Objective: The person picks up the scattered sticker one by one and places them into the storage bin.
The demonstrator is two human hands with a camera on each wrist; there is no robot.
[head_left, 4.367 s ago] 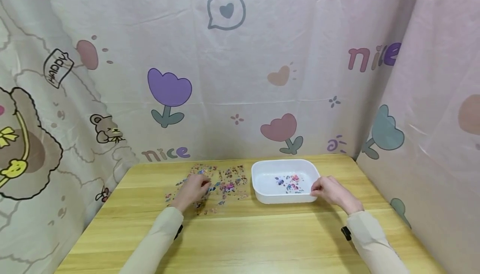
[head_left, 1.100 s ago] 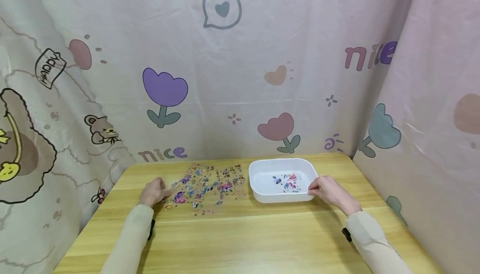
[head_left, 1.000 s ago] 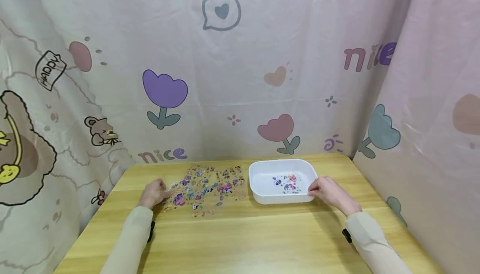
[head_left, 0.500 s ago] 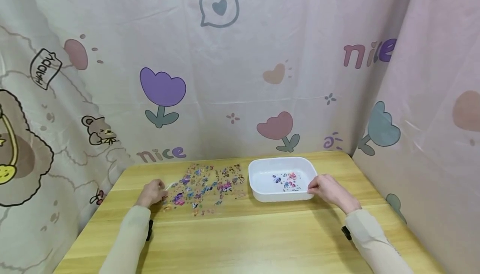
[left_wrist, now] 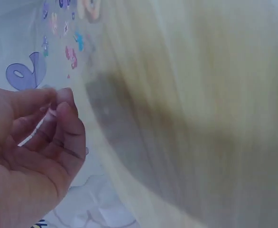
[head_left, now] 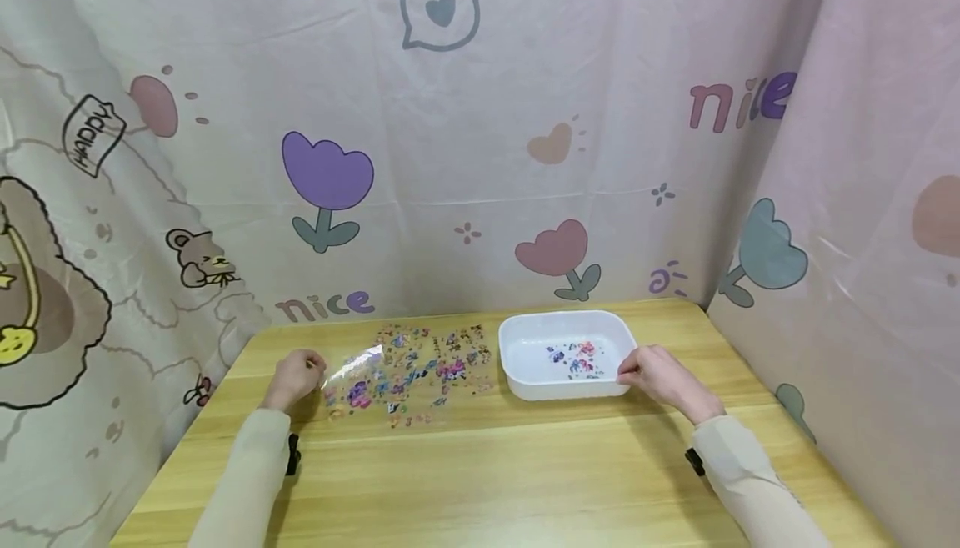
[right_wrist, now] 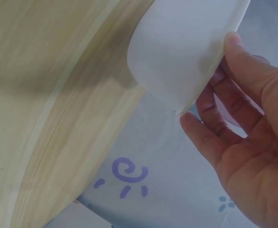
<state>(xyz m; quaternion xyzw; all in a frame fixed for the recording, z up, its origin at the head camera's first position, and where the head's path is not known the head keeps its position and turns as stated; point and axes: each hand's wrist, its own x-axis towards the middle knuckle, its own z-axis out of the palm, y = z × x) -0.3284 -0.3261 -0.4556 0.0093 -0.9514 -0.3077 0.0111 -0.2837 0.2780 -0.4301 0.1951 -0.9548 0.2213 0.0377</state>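
Left grip [head_left: 294, 375] has shifted outward, pinching the clear sheet [head_left: 382, 385] (right grip [head_left: 663, 377] holds the white tray [head_left: 566, 389] nearby).

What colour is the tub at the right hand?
White; the tub shows best in the head view.

"What sort of place is this?"
"Somewhere curtained off: printed cloth [head_left: 435, 168] hangs behind a wooden table [head_left: 480, 481] and down both sides."
"A home?"
"Can't say for certain. The purple flower [head_left: 327, 174], cartoon bear [head_left: 198, 260] and cheery word "nice" [head_left: 337, 307] look homely, but the cloth fills everything beyond the table."
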